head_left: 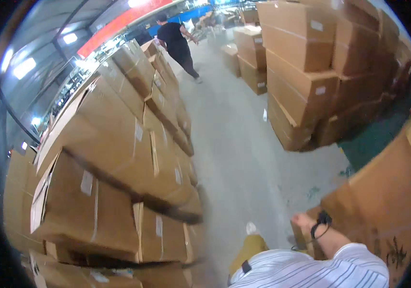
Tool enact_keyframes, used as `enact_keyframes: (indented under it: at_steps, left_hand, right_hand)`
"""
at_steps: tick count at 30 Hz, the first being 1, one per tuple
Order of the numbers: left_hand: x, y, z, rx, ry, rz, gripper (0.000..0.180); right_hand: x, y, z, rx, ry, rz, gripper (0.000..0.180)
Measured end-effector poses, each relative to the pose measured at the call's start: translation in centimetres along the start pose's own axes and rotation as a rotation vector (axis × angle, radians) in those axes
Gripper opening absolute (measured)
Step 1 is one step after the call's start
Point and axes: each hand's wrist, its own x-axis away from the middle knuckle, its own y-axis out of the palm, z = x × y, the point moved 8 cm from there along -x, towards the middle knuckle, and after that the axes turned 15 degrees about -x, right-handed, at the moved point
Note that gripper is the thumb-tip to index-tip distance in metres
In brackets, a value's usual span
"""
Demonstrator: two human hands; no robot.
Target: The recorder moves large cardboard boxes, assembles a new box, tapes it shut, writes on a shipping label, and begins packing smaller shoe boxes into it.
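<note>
Text: none legible. White labels (86, 183) on the left cartons (114, 211) and paler ones on the right stack (294, 57): too small to read. Dark printed mark (397, 255) on the lower-right carton (383, 187): blurred, not decipherable.

Boxes (107, 127) either side; aisle (229, 144) between

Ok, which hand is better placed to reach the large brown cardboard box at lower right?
Probably your right hand, with the black strap at its wrist: it is beside that brown cardboard box, though I can't tell whether they touch. Your left hand is out of view.
</note>
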Motion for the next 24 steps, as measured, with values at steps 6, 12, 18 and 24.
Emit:
enact_keyframes:
  at_steps: [6,12,18,24]
  left_hand:
    - [-15.0,-44.5,21.5,0.644,0.297,0.312,0.025]
    - [-25.3,-66.6,31.6,0.661,0.54,0.473,0.027]
    - [-36.1,-71.5,34.2,0.199,0.588,0.356,0.035]
    - [-42.9,-68.7,18.5,0.469,-0.109,0.042,0.033]
  right_hand:
    - [-0.1,-6.4,20.8,0.497,0.077,-0.312,0.023]
    - [-14.5,-12.5,14.1,-0.043,0.642,0.045,0.013]
    - [-40.7,-20.1,17.5,0.235,0.524,-0.031,0.022]
    - [-74.1,-31.3,-16.4,0.082,0.119,0.145,0.025]
